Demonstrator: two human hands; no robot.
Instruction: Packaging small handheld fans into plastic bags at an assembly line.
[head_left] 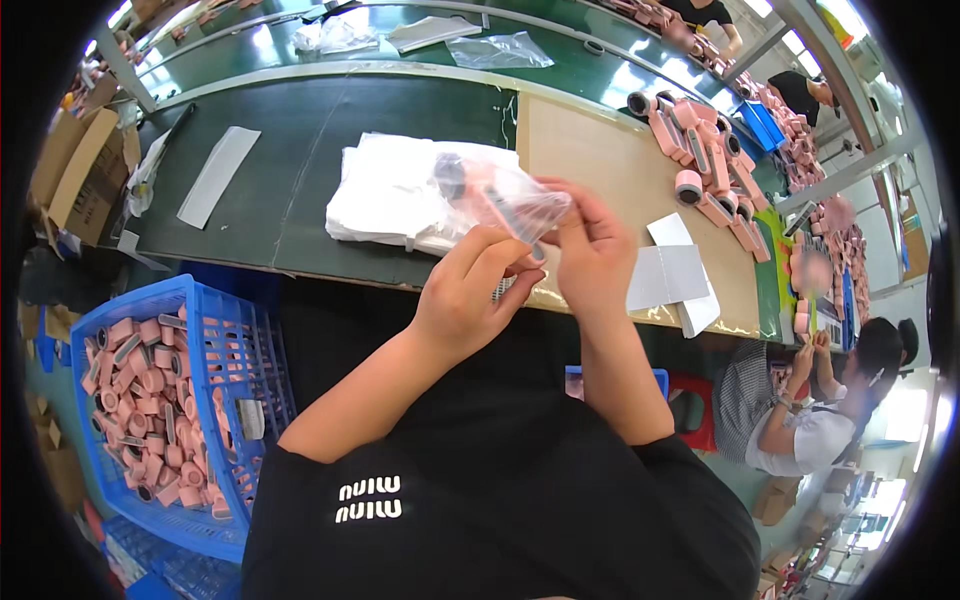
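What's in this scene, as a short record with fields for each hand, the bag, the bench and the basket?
Left hand: fingers curled around the near end of a pink gadget
Right hand: pinching a clear bag
Bag contents: the gadget, seen through the film
Bench: white stack beneath the bag; pink gadget pile to the right
Basket: blue basket at left, filled with pink parts

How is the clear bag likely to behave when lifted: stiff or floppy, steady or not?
Probably floppy: the clear bag is see-through and creases where the right hand pinches it. It may be slippery, given its glossy film. The pink device showing through it would likely make it sag.
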